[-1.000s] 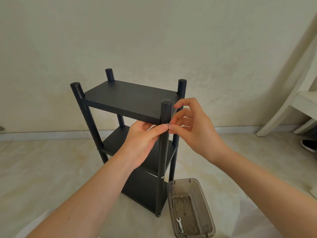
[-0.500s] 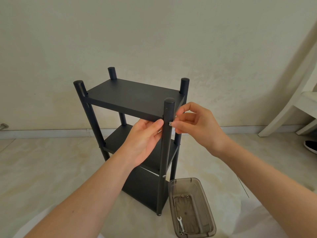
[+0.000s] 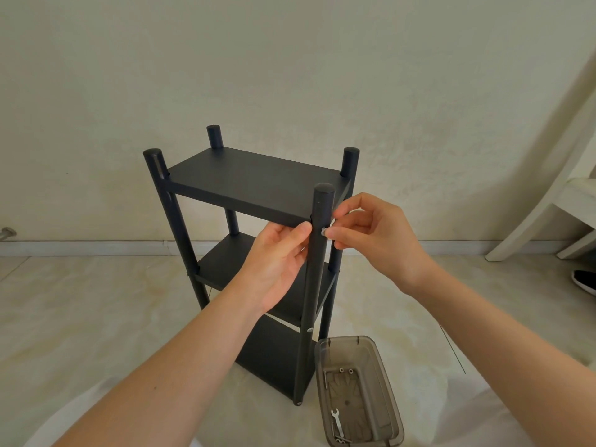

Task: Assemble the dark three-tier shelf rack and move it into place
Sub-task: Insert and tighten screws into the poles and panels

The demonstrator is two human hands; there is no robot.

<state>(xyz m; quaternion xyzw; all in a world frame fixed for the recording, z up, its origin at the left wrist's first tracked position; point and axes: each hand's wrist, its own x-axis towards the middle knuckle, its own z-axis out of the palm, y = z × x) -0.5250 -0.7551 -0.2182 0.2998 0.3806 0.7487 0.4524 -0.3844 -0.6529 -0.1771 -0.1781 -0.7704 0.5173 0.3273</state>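
Upright on the pale tiled floor (image 3: 96,317) in front of a cream wall (image 3: 290,59), the dark three-tier rack (image 3: 258,185) stood with all three shelves fitted between its four round posts. A person's two bare hands worked at its near right post (image 3: 317,285), just below the top shelf. The right hand (image 3: 374,240) pinched a small silver screw (image 3: 323,232) between thumb and forefinger, holding it against the right side of the post, with the other fingers curled behind. The left hand (image 3: 277,266) came in from the other side, its thumb laid against the post at the shelf's front corner. Its fingers reached under the shelf and behind the post, largely hidden, so whether they closed around anything could not be told. A second silver fastener showed lower on the same post, at the middle shelf. On the floor just beside the foot of the post sat a smoky translucent plastic box (image 3: 387,375), holding a small wrench (image 3: 336,419) and a few bits of hardware. At the right edge stood part of a white chair (image 3: 567,201), with a dark shoe (image 3: 585,280) near it.
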